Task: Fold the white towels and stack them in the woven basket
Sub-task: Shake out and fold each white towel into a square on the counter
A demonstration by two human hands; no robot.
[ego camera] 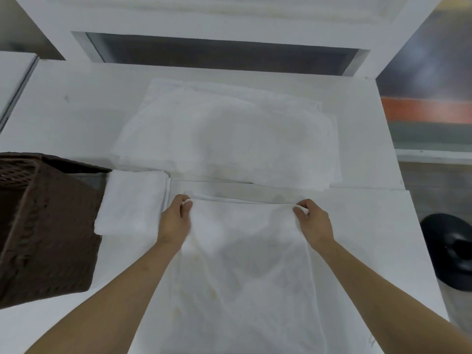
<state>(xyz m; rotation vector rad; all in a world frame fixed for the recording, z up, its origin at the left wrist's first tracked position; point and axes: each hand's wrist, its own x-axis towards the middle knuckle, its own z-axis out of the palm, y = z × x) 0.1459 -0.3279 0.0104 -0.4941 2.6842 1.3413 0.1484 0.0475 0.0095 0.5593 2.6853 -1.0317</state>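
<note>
Now, your left hand point(176, 221) and your right hand point(315, 222) each pinch a far corner of the towel point(245, 264) between thumb and fingers, so both are closed on cloth. The towel lies spread in front of you, running from your hands back toward your body, just right of the woven basket point(48, 226). It looks thin, soft and light, so it will flop and sag if you lift it by the middle. Hold it by the corners, as you do, and keep the edge pulled straight so the fold lands even. It will not break or slip much. A folded towel point(132, 200) sits touching the basket's right side, and a loose pile of towels point(229, 134) lies beyond it, up and right of the basket. The white table point(370, 226) is flat and smooth. Past the table's right edge there is a dark round thing point(449, 251) on the floor; the picture is blurry, so I cannot tell what it is
</note>
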